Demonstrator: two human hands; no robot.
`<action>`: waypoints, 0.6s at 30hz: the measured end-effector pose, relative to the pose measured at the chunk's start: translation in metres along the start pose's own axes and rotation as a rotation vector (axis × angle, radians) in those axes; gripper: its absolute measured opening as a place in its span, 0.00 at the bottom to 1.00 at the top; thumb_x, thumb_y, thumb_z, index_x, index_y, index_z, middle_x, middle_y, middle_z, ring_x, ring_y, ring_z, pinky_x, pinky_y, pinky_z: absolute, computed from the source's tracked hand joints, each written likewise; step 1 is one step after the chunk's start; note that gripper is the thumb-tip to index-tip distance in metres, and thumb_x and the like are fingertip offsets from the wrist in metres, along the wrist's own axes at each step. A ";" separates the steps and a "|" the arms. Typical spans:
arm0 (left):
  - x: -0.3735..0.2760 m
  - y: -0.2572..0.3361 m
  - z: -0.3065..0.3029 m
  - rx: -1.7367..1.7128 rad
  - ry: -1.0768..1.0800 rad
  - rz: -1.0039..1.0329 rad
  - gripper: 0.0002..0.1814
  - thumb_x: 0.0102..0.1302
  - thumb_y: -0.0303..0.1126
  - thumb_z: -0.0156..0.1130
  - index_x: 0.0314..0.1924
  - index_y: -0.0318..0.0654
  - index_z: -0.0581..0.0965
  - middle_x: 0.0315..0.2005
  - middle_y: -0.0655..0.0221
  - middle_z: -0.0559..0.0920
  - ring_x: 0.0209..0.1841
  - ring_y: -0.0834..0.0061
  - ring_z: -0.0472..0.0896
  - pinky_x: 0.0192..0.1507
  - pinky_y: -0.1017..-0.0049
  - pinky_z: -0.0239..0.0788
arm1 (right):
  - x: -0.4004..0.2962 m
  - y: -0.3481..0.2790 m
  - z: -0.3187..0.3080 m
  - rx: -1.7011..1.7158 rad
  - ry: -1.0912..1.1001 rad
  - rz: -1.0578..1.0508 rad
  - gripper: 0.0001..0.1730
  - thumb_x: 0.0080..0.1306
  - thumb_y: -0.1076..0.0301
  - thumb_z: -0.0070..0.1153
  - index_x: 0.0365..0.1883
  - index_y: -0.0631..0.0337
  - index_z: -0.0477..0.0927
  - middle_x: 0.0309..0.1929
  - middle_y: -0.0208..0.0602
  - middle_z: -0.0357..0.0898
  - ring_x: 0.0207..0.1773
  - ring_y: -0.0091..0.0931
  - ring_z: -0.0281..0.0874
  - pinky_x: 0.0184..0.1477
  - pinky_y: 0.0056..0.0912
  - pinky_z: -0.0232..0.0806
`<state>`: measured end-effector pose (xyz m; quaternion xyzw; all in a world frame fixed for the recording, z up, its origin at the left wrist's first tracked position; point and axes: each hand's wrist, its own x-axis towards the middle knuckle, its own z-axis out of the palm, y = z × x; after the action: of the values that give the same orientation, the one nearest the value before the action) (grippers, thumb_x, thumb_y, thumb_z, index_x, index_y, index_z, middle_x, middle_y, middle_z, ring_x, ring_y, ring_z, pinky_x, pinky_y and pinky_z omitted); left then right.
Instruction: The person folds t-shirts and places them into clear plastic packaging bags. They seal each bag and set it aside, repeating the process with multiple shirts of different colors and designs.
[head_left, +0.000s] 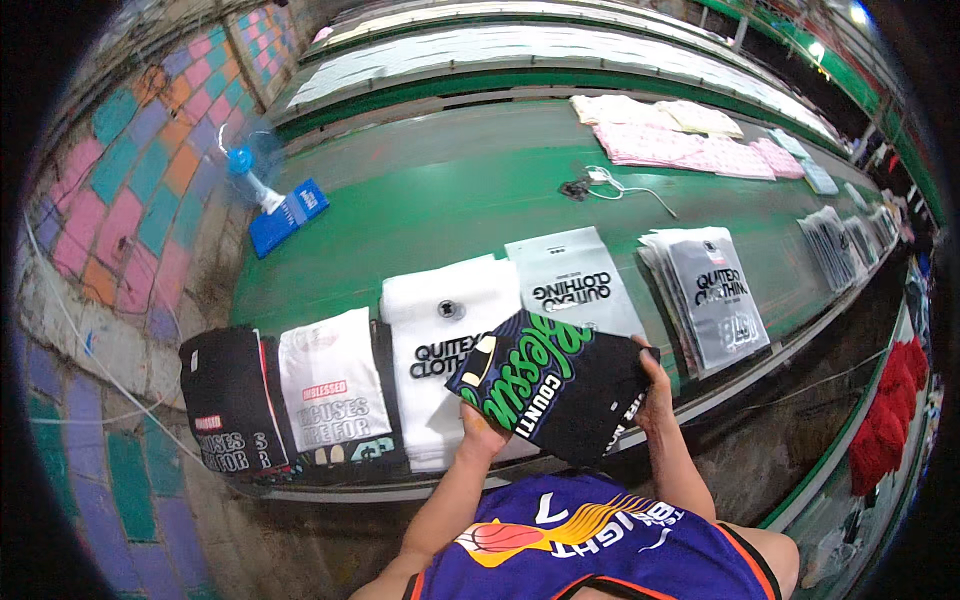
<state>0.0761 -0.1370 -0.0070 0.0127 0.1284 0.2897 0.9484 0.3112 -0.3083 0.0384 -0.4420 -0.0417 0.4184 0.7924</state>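
Note:
A folded black T-shirt (574, 397) with green script and white lettering is held in front of my body, above the table's near edge. My left hand (484, 433) grips its lower left corner, and my right hand (657, 386) grips the right side. Behind the shirt lies a stack of white printed plastic bags (446, 289), partly covered by it. A grey translucent bag (574, 262) with dark lettering lies just beyond. To the left are a folded white shirt (330, 375) and a stack of folded black shirts (225, 390).
Bagged garments (720, 292) stand in a stack to my right on the long green table (435, 180). A blue fan (240, 160) and a blue box (289, 217) are at the left end. Beyond lie a white cable (626, 184) and folded pink cloths (660, 146). Red cloth (885, 420) hangs far right.

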 end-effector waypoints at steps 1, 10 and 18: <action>0.011 -0.012 0.002 0.022 0.014 0.010 0.30 0.83 0.52 0.45 0.72 0.41 0.75 0.66 0.62 0.82 0.65 0.59 0.81 0.71 0.56 0.72 | -0.006 -0.010 -0.009 -0.200 0.054 -0.049 0.32 0.75 0.60 0.61 0.73 0.64 0.73 0.62 0.47 0.82 0.60 0.36 0.84 0.64 0.45 0.77; 0.108 -0.065 0.091 0.135 0.078 0.061 0.44 0.82 0.68 0.36 0.74 0.37 0.73 0.68 0.55 0.80 0.69 0.51 0.78 0.75 0.48 0.64 | 0.010 -0.076 -0.068 -0.151 0.035 -0.247 0.35 0.63 0.77 0.65 0.71 0.63 0.72 0.61 0.41 0.79 0.62 0.33 0.82 0.64 0.36 0.74; 0.153 -0.133 -0.068 0.758 0.293 -0.048 0.28 0.84 0.43 0.53 0.74 0.31 0.69 0.63 0.57 0.82 0.65 0.61 0.81 0.72 0.59 0.68 | 0.088 -0.030 -0.212 -0.909 0.109 0.001 0.43 0.60 0.80 0.67 0.73 0.57 0.66 0.59 0.43 0.79 0.57 0.31 0.80 0.58 0.33 0.72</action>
<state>0.2538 -0.1665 -0.1217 0.3169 0.3601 0.1982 0.8547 0.4791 -0.3960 -0.0949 -0.7660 -0.1791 0.3341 0.5191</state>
